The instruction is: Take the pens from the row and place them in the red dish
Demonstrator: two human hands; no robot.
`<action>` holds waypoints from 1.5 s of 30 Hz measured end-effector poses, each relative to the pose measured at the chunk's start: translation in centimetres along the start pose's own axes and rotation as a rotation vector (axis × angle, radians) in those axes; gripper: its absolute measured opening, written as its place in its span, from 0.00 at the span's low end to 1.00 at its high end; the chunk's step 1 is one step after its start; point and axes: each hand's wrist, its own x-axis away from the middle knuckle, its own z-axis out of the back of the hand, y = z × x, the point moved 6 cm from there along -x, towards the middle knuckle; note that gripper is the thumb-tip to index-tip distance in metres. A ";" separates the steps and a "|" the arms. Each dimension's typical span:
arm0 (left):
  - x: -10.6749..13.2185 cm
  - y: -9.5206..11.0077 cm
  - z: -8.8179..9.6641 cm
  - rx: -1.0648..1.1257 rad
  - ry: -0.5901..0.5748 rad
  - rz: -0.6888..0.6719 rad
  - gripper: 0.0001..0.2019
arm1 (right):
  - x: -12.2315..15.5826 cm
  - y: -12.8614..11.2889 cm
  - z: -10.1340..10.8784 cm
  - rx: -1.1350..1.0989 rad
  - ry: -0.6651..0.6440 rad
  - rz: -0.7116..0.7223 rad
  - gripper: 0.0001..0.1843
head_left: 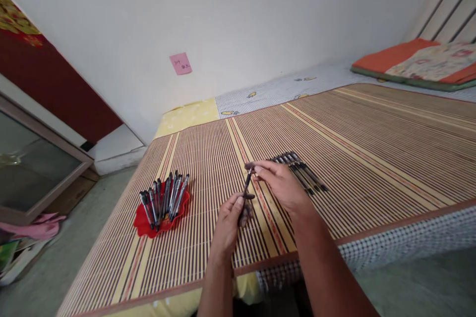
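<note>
Over the middle of the striped mat, my left hand (pixel 232 213) is closed around the lower part of a black pen (pixel 247 183), which points up and slightly right. My right hand (pixel 277 178) pinches the pen's upper end between thumb and fingers; whether a cap is on that end I cannot make out. Just beyond and right of my right hand, several pens (pixel 307 176) lie side by side in a row, partly hidden by that hand. Left of my hands sits a red wavy-edged plate (pixel 141 225) with several more black and clear pens (pixel 163 198) piled in it.
The striped mat (pixel 201 158) covers a bed against a white wall bearing a pink note (pixel 180 63). A folded orange floral quilt (pixel 412 62) lies at the far right. To the left are a glass-fronted cabinet (pixel 33 168) and a pink cloth (pixel 35 228) above the floor.
</note>
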 end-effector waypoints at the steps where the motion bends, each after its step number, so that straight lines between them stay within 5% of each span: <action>1: 0.0 0.0 -0.1 0.003 -0.002 0.003 0.18 | 0.0 0.1 -0.1 -0.009 -0.008 -0.013 0.11; 20: 0.0 0.0 -0.5 0.016 -0.023 0.022 0.17 | -0.3 0.7 0.4 0.000 0.030 -0.033 0.18; 29: 0.0 -0.1 -0.5 0.028 -0.011 0.018 0.17 | -0.3 0.5 0.1 0.018 -0.012 -0.031 0.12; 37: 0.1 0.1 -0.6 0.028 -0.012 0.020 0.17 | -0.4 1.2 0.6 -0.001 0.066 -0.071 0.19; 45: 0.0 0.2 -0.6 0.020 -0.013 0.019 0.17 | -0.5 1.0 0.7 -0.029 0.042 -0.037 0.15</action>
